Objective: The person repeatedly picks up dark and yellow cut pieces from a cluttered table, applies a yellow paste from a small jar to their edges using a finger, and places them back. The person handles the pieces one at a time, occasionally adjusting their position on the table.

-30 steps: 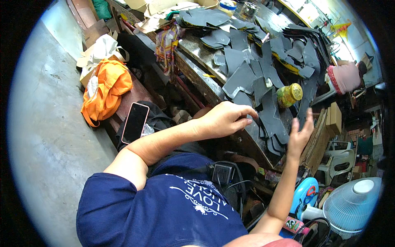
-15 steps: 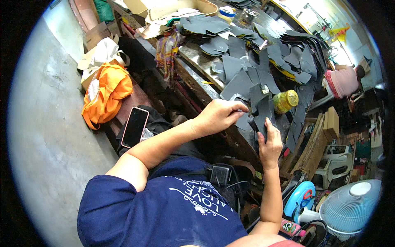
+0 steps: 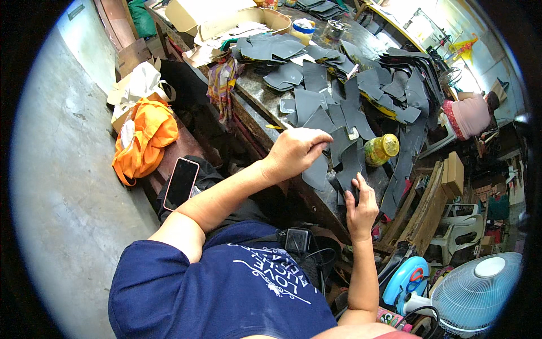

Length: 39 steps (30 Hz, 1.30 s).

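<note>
My left hand [image 3: 294,153] is over the bench's near edge, its fingers curled together in a pinch. What lies between the fingertips, if anything, is hidden. To its right, my right hand [image 3: 362,208] grips the lower edge of a dark grey cut sheet piece [image 3: 351,164] with thumb and fingers. That piece lies on the bench, overlapping others of the same thin material. Just beyond my right hand stands a yellow-lidded jar [image 3: 381,150] with yellowish smears. More flat dark grey pieces [image 3: 309,104] spread loosely across the bench beyond both hands.
Stacked dark pieces [image 3: 415,93] line the bench's far right. A cardboard box [image 3: 276,21], a blue-and-white tub [image 3: 303,31] and a patterned cloth [image 3: 222,87] sit farther left. A phone [image 3: 181,184] rests by my lap. A fan [image 3: 480,291] stands at lower right; another person [image 3: 471,114] sits beyond.
The whole view has shifted slightly. My left hand has moved a little farther out over the bench, its fingers more curled. My right hand stays at the same piece.
</note>
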### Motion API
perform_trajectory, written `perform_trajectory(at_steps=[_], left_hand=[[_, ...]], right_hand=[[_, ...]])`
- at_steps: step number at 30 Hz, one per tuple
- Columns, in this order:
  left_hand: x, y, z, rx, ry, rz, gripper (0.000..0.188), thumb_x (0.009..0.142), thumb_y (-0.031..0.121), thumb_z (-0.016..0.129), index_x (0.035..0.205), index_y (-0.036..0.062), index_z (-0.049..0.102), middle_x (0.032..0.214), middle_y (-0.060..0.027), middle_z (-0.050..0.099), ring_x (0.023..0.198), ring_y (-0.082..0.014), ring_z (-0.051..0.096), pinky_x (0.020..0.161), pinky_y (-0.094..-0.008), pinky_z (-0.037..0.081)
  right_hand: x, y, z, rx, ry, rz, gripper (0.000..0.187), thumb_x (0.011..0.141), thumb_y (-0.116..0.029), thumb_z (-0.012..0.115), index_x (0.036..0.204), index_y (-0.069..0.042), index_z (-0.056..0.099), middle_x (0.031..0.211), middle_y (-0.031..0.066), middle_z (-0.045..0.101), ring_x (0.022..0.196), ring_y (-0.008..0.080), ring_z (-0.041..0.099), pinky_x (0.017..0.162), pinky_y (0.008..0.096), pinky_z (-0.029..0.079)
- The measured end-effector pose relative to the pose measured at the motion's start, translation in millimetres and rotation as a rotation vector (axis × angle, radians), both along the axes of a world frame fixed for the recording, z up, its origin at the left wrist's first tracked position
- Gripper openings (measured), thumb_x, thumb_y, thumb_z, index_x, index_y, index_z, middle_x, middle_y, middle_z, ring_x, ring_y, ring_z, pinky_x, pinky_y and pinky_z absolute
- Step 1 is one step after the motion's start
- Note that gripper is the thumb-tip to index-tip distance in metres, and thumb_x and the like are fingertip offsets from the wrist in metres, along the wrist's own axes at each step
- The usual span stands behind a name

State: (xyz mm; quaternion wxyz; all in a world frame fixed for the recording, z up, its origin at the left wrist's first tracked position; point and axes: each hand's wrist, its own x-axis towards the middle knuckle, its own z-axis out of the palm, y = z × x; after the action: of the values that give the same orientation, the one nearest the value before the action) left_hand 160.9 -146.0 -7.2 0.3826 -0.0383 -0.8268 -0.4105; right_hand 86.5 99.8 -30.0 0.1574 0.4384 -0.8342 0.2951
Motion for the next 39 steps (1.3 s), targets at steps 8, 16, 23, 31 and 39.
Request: perform_trajectory(at_steps=[8,16,23,31,39], left_hand=[[-25,-55,-11,-0.146,0.249,0.459,0.023,0.08,0.011,0.069,0.103,0.0082,0.068,0.103,-0.0103,0.064,0.105,-0.0294,0.055,0.095,-0.0416,0.04],[-46,-78,-7,-0.179,0.237,0.523,0.024,0.078,0.012,0.069,0.102,0.0093,0.069,0.109,-0.0093,0.062,0.108,-0.0293,0.052,0.098,-0.041,0.039],[-133,-26,33,-0.626,0.192,0.066,0.043,0.077,0.026,0.074,0.114,0.0054,0.064,0.121,-0.0138,0.059,0.12,-0.0329,0.05,0.104,-0.0432,0.04],[-240,10,17,-0.874,-0.565,-0.1,0.081,0.086,0.063,0.059,0.15,0.0196,0.035,0.146,-0.0192,0.043,0.136,-0.0399,0.039,0.109,-0.0623,0.028],[-237,5,-9,-1.077,-0.598,-0.132,0.069,0.091,0.061,0.051,0.151,0.0323,0.033,0.149,-0.0169,0.04,0.137,-0.0422,0.037,0.107,-0.0628,0.029]], right_hand=[[-3,0,1,-0.035,-0.009,0.0,0.045,0.086,-0.014,0.068,0.128,-0.005,0.058,0.101,0.0124,0.067,0.093,0.0296,0.064,0.084,0.0383,0.051],[-1,0,1,-0.016,0.034,0.001,0.043,0.085,-0.015,0.069,0.126,-0.006,0.059,0.108,0.012,0.067,0.096,0.0306,0.063,0.084,0.0392,0.052],[-1,0,1,-0.008,0.031,-0.015,0.044,0.082,-0.013,0.071,0.124,-0.005,0.06,0.11,0.0124,0.068,0.097,0.0307,0.064,0.085,0.0385,0.052],[-3,0,2,-0.031,0.021,-0.016,0.043,0.081,-0.013,0.072,0.122,-0.004,0.061,0.109,0.0131,0.068,0.097,0.0313,0.064,0.084,0.0382,0.052],[-4,1,3,-0.017,0.0,-0.013,0.042,0.085,-0.014,0.069,0.125,-0.003,0.06,0.107,0.0138,0.069,0.097,0.0296,0.065,0.087,0.0375,0.052]])
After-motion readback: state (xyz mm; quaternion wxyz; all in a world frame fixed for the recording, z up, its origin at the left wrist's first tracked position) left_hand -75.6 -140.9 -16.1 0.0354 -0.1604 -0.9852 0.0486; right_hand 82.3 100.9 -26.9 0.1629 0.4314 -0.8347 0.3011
